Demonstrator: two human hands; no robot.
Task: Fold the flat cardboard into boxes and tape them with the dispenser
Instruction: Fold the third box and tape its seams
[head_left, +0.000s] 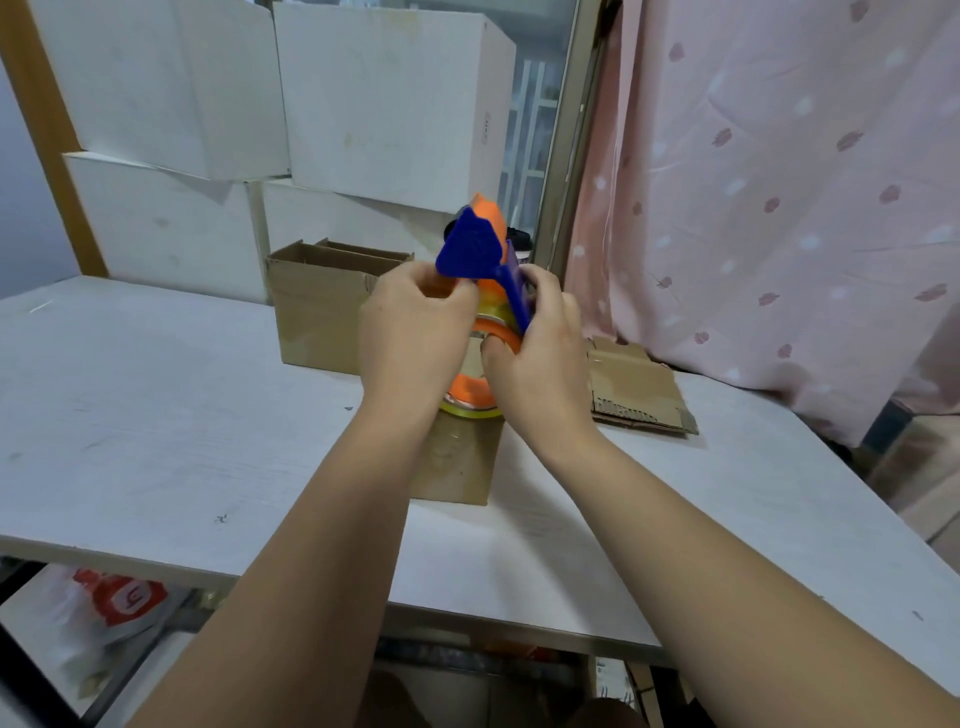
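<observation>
White boxes (384, 104) are stacked against the back of the room, with a metal window frame (566, 130) beside them and a pink curtain (779, 208) with a small flower print hanging on the right. In front of them lies a pale table (156, 415), scuffed and marked in places.

Both hands are raised above the middle of the table and hold the tape dispenser (470, 249), an orange body with a blue plate at its upper end, tilted so the plate points up and away from the person. The left hand (410, 332) has its fingers curled round the orange part just under the blue plate. The right hand (540, 348) grips the other side, fingers wrapped over the blue arm and the thumb pressed in at the core of the tape roll (470, 408). The roll sits at the lower end of the dispenser, its clear tape showing under an orange rim.

Directly beneath the roll stands a small brown box (457, 467) on the table; its top is hidden by the hands and the dispenser, so whether the flaps are down cannot be told. Behind the left hand stands an open brown box (317, 312) with its flaps up. To the right of the right hand, near the curtain, a piece of flat cardboard (639, 389) lies on the table.

Under the table's near edge, at the lower left, a plastic bag (114, 597) with a red print is visible.
</observation>
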